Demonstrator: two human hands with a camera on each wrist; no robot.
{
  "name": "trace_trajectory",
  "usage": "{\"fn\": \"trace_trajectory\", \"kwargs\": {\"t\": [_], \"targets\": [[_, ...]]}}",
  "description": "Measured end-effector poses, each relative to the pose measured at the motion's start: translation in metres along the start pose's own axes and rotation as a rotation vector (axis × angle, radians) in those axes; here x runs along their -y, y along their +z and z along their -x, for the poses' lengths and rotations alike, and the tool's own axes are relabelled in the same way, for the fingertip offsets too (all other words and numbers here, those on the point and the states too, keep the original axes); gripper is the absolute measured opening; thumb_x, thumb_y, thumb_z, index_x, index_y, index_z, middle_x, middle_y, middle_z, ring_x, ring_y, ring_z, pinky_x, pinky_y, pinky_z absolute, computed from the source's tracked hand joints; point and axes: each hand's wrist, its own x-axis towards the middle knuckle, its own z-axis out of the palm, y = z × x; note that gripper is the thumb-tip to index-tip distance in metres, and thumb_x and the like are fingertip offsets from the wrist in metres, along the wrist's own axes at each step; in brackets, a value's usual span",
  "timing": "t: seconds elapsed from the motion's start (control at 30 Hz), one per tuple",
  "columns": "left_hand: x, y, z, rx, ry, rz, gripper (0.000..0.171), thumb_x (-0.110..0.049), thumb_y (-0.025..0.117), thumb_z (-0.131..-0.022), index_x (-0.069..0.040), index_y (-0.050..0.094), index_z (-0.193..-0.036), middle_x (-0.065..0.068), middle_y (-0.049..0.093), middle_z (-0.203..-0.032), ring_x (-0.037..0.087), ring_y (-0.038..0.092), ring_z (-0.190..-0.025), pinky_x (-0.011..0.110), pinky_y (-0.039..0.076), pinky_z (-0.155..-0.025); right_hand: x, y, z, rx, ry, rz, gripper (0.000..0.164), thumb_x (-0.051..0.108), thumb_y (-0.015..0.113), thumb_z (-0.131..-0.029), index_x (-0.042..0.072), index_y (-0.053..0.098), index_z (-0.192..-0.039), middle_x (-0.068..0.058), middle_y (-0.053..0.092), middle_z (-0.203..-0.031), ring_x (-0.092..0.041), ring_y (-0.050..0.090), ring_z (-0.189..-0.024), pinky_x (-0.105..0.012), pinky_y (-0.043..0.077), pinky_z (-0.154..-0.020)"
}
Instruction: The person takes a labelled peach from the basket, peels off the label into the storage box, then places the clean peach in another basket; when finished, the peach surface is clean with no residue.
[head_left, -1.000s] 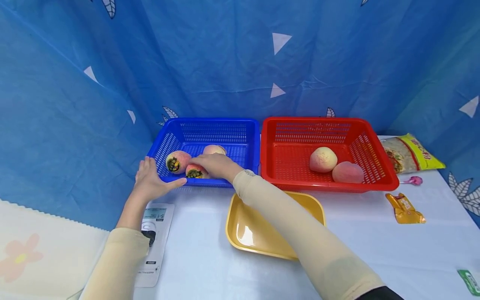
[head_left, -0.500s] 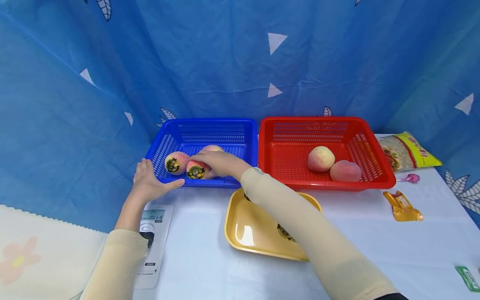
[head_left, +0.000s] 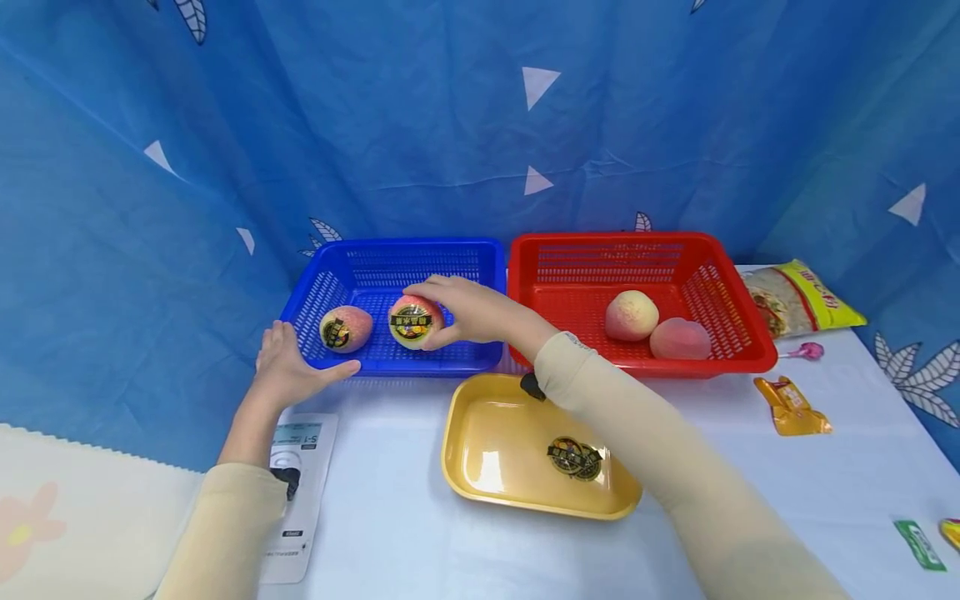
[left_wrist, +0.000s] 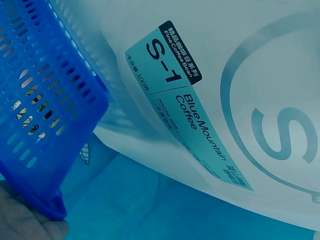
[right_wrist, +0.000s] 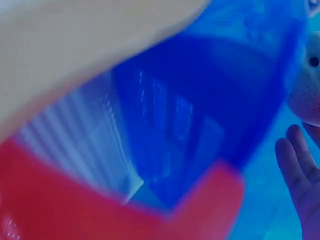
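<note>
My right hand (head_left: 472, 312) grips a peach (head_left: 412, 322) with a black-and-gold sticker over the blue basket (head_left: 405, 367). Left of it in that basket lies another stickered peach (head_left: 346, 329). My left hand (head_left: 288, 367) rests by the basket's front left corner, thumb spread along the front rim; its fingertips (left_wrist: 30, 220) touch the basket corner in the left wrist view. At the right edge of the right wrist view a peach (right_wrist: 306, 92) is partly cut off. What lies behind the right hand is hidden.
A red basket (head_left: 645, 367) holds two peaches (head_left: 632, 315). A yellow tray (head_left: 495, 492) with round stickers (head_left: 575, 458) stands in front. A Blue Mountain coffee bag (head_left: 300, 500) lies left; a food packet (head_left: 798, 300), a lollipop (head_left: 806, 351), an orange wrapper (head_left: 791, 407) and a green packet (head_left: 919, 545) lie right.
My right hand has lifted the peach and moved it rightward, away from the left one, its sticker more in view. The left hand stays at the basket corner. More of the tray's stickers show.
</note>
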Motion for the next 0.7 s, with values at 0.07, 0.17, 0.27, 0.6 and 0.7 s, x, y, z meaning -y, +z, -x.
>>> {"fn": "trace_trajectory", "kwargs": {"t": [0.07, 0.17, 0.27, 0.6, 0.7], "targets": [[-0.001, -0.001, 0.000, 0.002, 0.004, 0.003, 0.143, -0.074, 0.070, -0.074, 0.009, -0.018, -0.151, 0.033, -0.022, -0.158, 0.055, -0.018, -0.145, 0.078, 0.002, -0.111, -0.003, -0.007, 0.011, -0.035, 0.009, -0.040, 0.077, 0.040, 0.078, -0.085, 0.018, 0.042, -0.150, 0.000, 0.053, -0.134, -0.013, 0.054, -0.118, -0.029, 0.053, -0.100], [-0.001, -0.002, 0.000, 0.003, 0.013, 0.002, 0.142, -0.072, 0.070, -0.075, 0.010, -0.018, -0.151, 0.035, -0.021, -0.157, 0.056, -0.017, -0.145, 0.078, 0.002, -0.111, -0.009, -0.016, 0.029, -0.080, 0.025, -0.102, 0.075, 0.037, 0.077, -0.086, 0.018, 0.042, -0.149, -0.002, 0.050, -0.134, -0.014, 0.054, -0.118, -0.032, 0.055, -0.098], [-0.002, -0.001, -0.001, 0.004, 0.016, -0.001, 0.142, -0.071, 0.071, -0.075, 0.010, -0.017, -0.151, 0.035, -0.021, -0.157, 0.057, -0.017, -0.145, 0.078, 0.002, -0.111, -0.016, -0.024, 0.047, -0.121, 0.039, -0.116, 0.076, 0.039, 0.077, -0.086, 0.019, 0.041, -0.150, -0.002, 0.049, -0.133, -0.015, 0.055, -0.117, -0.033, 0.056, -0.096], [-0.013, -0.001, 0.008, -0.037, 0.054, -0.013, 0.137, -0.067, 0.072, -0.077, 0.011, -0.011, -0.152, 0.035, -0.017, -0.158, 0.055, -0.016, -0.146, 0.077, 0.004, -0.111, -0.025, -0.040, 0.106, -0.241, 0.079, -0.120, 0.081, 0.035, 0.080, -0.084, 0.020, 0.039, -0.152, -0.003, 0.046, -0.139, -0.016, 0.052, -0.122, -0.035, 0.056, -0.096], [-0.031, 0.001, 0.017, -0.110, 0.133, -0.011, 0.124, -0.059, 0.072, -0.083, 0.009, -0.002, -0.155, 0.033, -0.008, -0.161, 0.053, -0.010, -0.148, 0.077, 0.008, -0.111, -0.025, -0.043, 0.120, -0.270, 0.096, -0.121, 0.081, 0.033, 0.081, -0.083, 0.019, 0.041, -0.151, -0.003, 0.046, -0.140, -0.017, 0.051, -0.125, -0.038, 0.056, -0.097]]}}
